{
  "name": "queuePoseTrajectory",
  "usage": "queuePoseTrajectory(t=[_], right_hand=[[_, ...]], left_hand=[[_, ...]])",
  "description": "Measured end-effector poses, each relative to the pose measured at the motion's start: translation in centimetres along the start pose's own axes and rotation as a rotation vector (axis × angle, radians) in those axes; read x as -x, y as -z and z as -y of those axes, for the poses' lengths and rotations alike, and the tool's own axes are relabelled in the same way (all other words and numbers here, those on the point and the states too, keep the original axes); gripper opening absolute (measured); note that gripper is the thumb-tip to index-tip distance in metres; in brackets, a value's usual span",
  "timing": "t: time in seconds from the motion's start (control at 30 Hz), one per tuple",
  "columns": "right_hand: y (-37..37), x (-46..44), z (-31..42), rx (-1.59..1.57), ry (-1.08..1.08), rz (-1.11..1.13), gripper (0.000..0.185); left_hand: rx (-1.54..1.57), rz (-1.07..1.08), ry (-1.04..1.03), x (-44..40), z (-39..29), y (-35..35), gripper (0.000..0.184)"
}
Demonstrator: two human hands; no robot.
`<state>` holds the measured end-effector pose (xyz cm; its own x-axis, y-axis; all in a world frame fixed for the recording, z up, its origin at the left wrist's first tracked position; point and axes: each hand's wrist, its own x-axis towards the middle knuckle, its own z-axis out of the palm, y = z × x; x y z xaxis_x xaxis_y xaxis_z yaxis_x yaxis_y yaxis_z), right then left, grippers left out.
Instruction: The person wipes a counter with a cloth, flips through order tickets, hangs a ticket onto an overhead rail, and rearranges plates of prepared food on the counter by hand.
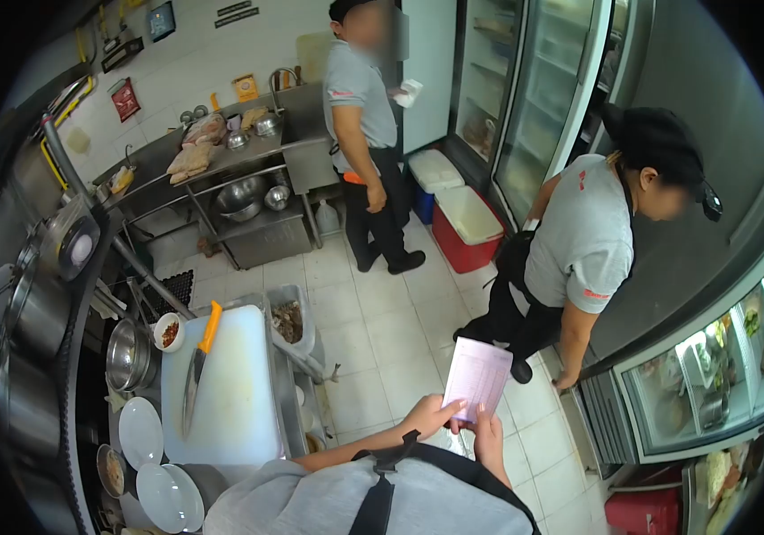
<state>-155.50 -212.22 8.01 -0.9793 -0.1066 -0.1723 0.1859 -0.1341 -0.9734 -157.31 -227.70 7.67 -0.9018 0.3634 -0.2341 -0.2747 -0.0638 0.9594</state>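
Both my hands hold a pink order slip [478,378] with faint printed lines, upright in front of my body. My left hand [432,415] pinches its lower left corner, thumb on the front. My right hand [487,433] grips the bottom edge, with the thumb over the paper. Something clear and shiny shows just under the hands, but I cannot make out what it is. To my left, a knife [202,357] with an orange handle lies on a white cutting board [244,392].
Beside the board are a small bowl of red flakes [169,333], white plates [141,432] and a metal bowl [130,354]. One co-worker [364,116] stands near the sink; another [578,241] bends by the glass-front fridge [707,366]. A red cooler [467,239] sits on the floor.
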Motion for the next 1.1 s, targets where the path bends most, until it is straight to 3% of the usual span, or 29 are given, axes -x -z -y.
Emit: queuePoseTrajectory(t=[0.1,0.2,0.43,0.8,1.1], right_hand=[[0.7,-0.2,1.0,0.058,0.021,-0.043,0.037],[1.6,-0.2,1.6,-0.006,0.099,0.007,0.038],[2.3,0.9,4.8,0.038,0.031,0.09,0.036],[3.0,0.8,3.5,0.19,0.058,0.079,0.027],[1.4,-0.9,2.4,0.019,-0.016,0.151,0.027]], left_hand=[[0.071,-0.037,-0.052,-1.1,-0.4,-0.3,0.032],[0.096,-0.205,-0.097,-2.7,-2.3,0.4,0.032],[0.104,-0.192,-0.261,-3.3,-7.8,1.5,0.031],[0.063,-0.233,-0.264,-4.2,-6.0,1.6,0.03],[0.04,-0.248,-0.206,-3.4,-7.2,3.2,0.031]])
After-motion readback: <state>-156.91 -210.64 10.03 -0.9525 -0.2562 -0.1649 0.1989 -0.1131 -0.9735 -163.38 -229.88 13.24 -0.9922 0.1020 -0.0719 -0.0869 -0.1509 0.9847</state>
